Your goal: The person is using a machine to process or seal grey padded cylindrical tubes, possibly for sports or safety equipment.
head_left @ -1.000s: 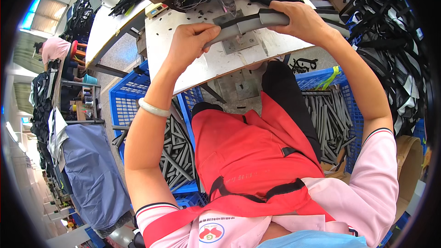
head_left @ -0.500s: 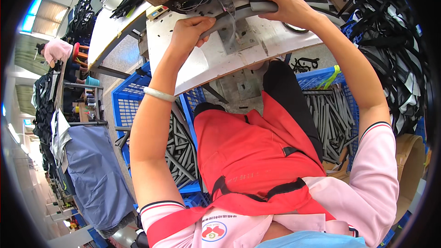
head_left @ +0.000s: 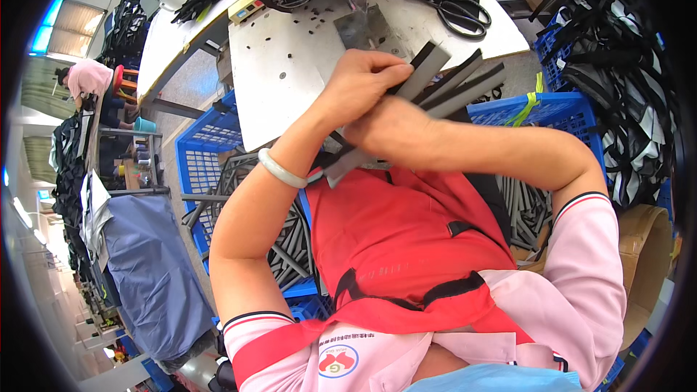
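My hands meet above my lap, close to the front edge of the white table, with the wrists near each other. My left hand (head_left: 359,86), a pale bangle on its wrist, is closed with thumb and fingers pinching a grey strip with a black edge (head_left: 427,71). Just below it my right hand (head_left: 396,132), slightly blurred, wraps round several similar grey and black strips (head_left: 468,94). Their ends stick out on both sides of that fist; a grey end (head_left: 345,165) hangs at its left over my red apron (head_left: 392,225). Where the strips cross between the hands is hidden.
The white table (head_left: 265,76) carries black scraps, a metal plate (head_left: 367,33) and black-handled scissors (head_left: 465,16). A blue crate (head_left: 194,156) of grey strips stands at left, another blue crate (head_left: 570,110) at right. Black straps (head_left: 617,94) pile far right. A person (head_left: 91,80) sits far left.
Both hands have come from the table's far side down toward my lap and drawn together. The strip stretched between them has left the table; a bundle of strips now shows in my right hand.
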`<state>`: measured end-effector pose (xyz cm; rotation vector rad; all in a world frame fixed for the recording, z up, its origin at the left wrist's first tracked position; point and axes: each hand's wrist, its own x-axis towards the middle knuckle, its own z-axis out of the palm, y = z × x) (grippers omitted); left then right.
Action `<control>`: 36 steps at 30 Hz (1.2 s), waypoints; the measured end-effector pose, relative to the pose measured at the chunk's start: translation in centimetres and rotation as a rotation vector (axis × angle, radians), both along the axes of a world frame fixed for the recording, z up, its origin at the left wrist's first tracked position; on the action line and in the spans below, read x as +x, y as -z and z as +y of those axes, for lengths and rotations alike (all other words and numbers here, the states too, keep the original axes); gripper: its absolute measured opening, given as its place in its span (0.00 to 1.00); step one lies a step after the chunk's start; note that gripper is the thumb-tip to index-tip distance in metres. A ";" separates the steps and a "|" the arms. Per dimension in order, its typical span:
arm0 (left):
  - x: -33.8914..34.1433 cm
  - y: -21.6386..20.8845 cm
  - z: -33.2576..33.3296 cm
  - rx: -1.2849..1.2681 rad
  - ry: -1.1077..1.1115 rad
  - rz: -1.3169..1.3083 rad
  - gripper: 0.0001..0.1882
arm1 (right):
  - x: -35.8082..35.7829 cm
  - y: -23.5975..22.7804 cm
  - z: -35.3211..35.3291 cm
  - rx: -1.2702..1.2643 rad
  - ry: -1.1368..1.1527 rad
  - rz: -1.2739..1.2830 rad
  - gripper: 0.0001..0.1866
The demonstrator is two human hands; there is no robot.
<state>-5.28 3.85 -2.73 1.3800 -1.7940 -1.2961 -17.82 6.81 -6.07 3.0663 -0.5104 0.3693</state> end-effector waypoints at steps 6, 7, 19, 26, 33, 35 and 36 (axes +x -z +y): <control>6.7 0.8 2.8 0.340 -0.030 0.006 0.19 | -9.4 -4.2 -5.6 0.179 0.329 -0.187 0.21; 6.6 0.3 3.1 0.414 0.016 0.017 0.18 | -10.4 -4.5 -6.2 0.266 0.323 -0.199 0.23; 3.5 -3.2 -1.9 -0.009 -0.165 0.129 0.15 | -15.2 -5.6 -10.5 0.169 0.519 -0.229 0.33; 3.6 -2.6 -3.6 -0.007 -0.167 0.129 0.15 | -14.8 -5.5 -11.6 0.231 0.570 -0.208 0.36; 3.9 -2.8 -4.7 0.030 -0.177 0.169 0.12 | -14.4 -5.3 -12.9 0.200 0.546 -0.246 0.34; 3.9 -2.8 -5.0 0.029 -0.174 0.163 0.12 | -14.1 -5.8 -13.0 0.277 0.560 -0.262 0.34; 4.0 -2.7 -5.4 0.035 -0.194 0.172 0.12 | -13.8 -5.6 -13.4 0.279 0.563 -0.262 0.34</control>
